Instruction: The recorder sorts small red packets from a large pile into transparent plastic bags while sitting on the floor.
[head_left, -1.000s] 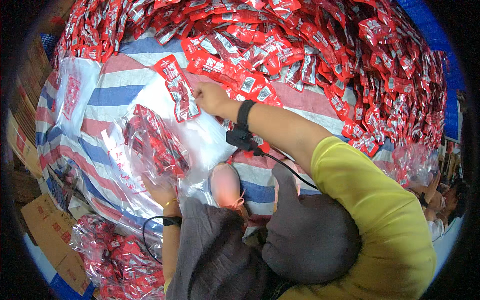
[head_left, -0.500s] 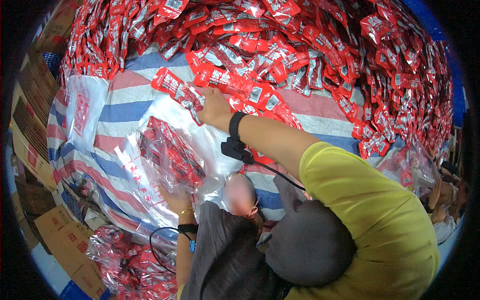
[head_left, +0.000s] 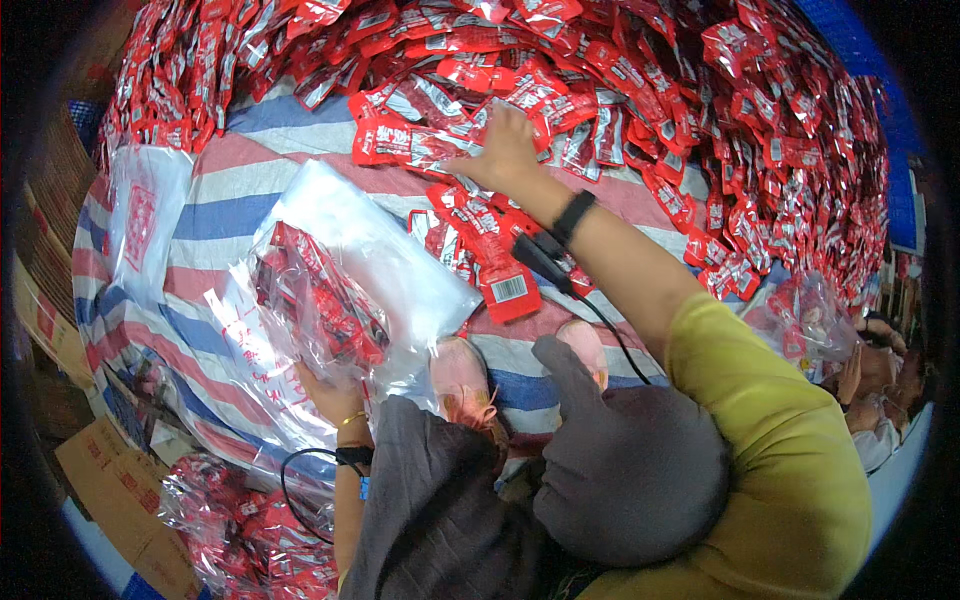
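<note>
A big heap of red snack packets (head_left: 640,80) covers the far side of a striped tarp (head_left: 225,215). My right hand (head_left: 503,148), with a black band on its wrist, lies palm down at the heap's near edge, fingers curled over a few packets. A few loose packets (head_left: 492,262) lie under that forearm. My left hand (head_left: 333,398) grips the lower edge of a clear plastic bag (head_left: 330,290) partly filled with red packets. The bag rests on the tarp in front of my knees.
A filled clear bag of packets (head_left: 250,530) lies at the lower left beside cardboard boxes (head_left: 105,475). An empty printed bag (head_left: 140,215) lies at the left. My pink shoes (head_left: 462,375) rest on the tarp. Another person (head_left: 880,385) at the right handles a bag (head_left: 808,322).
My right hand has reached farther forward, from the loose packets near the bag up into the edge of the heap. My left hand keeps hold of the clear bag.
</note>
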